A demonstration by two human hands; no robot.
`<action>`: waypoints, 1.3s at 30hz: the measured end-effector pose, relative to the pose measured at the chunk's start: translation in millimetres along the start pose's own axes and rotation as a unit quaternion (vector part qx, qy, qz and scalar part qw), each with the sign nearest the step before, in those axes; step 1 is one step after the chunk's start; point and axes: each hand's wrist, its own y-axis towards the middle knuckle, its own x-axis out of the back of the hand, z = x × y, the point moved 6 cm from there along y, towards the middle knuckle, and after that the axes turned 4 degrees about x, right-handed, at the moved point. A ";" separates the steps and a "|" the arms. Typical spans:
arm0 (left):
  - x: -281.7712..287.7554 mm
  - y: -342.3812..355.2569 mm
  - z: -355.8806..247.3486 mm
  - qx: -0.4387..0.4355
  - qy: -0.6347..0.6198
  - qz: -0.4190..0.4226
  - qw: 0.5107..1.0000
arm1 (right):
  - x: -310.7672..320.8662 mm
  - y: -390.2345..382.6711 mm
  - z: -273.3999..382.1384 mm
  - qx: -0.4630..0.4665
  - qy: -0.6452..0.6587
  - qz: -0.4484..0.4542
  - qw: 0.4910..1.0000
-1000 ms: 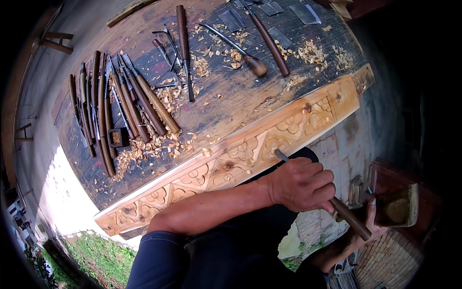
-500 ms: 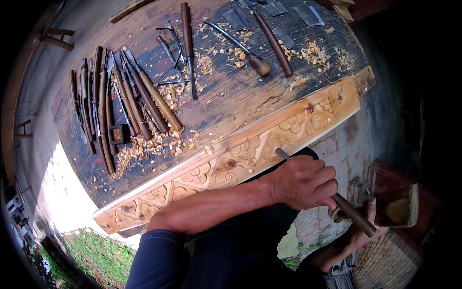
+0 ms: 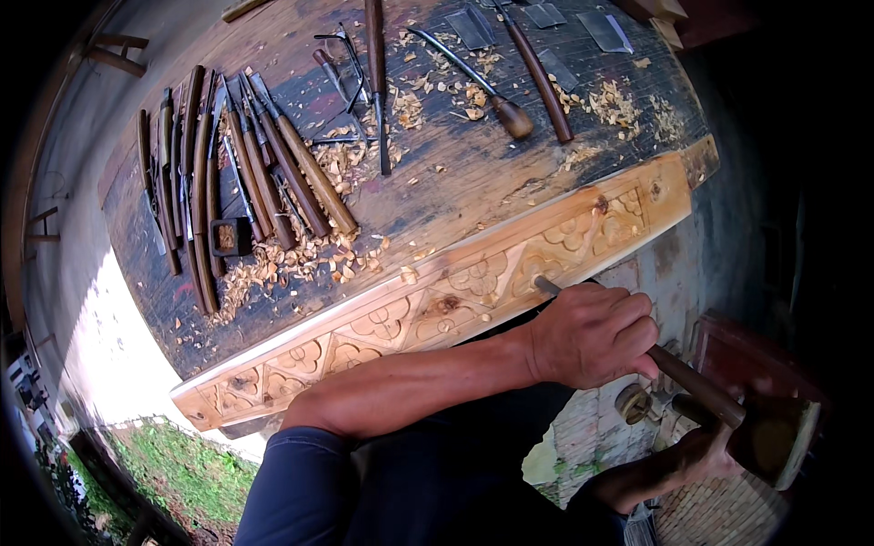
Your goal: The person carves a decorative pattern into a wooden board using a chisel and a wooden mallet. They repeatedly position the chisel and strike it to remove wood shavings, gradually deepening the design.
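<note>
My left hand [image 3: 594, 335] is closed around a gouge [image 3: 696, 387] with a long dark wooden handle. Its metal tip rests on a long pale board [image 3: 382, 314] carved with a row of flowers and triangles. At the lower right, my right hand [image 3: 701, 458] is closed on a blocky wooden mallet [image 3: 774, 439], partly in shadow. The mallet's head is close to the gouge's butt end; whether they touch, I cannot tell. My left forearm lies across in front of the board's near edge.
The board lies along the near edge of a worn workbench [image 3: 428, 205]. Several wooden-handled chisels [image 3: 264, 164] lie fanned at the left among shavings [image 3: 282, 259], beside a small dark square box [image 3: 229, 237]. Further tools and a grey flat plate [image 3: 605, 32] lie at the back.
The right hand and mallet have moved down and slightly right. The left hand with the gouge keeps its grip, its tip still on the same carved part. The whole view has shifted slightly.
</note>
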 end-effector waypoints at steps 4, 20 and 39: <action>2.7 2.0 -0.4 0.007 -0.006 -0.006 1.000 | -2.5 2.8 0.4 0.117 -0.239 0.123 0.956; 0.8 2.4 0.6 0.005 -0.002 0.005 1.000 | 11.5 -3.8 -4.0 0.071 -0.244 0.087 0.963; 2.9 1.7 2.8 0.013 -0.011 0.007 1.000 | 19.6 -5.7 9.3 0.100 -0.272 0.049 0.956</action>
